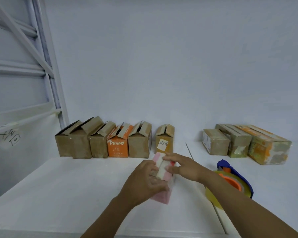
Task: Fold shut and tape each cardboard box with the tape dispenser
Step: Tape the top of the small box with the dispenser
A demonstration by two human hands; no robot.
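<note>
Left hand [144,179] grips the pink box [161,199] round its side, mid worktop [67,189]. Right hand [184,167] lies with near-straight fingers on the top flaps, pressing them down. No tape visible on that seam, so this is the fold step, taping next. Tape dispenser [230,181] lies untouched just beside the right wrist. Farther back left, a row of open boxes [100,143], six or so, including the orange PRAMY box [118,146], flaps up, all left to do. Back right, three shut boxes [244,143] look taped, likely done. Roughly a third through.
</note>
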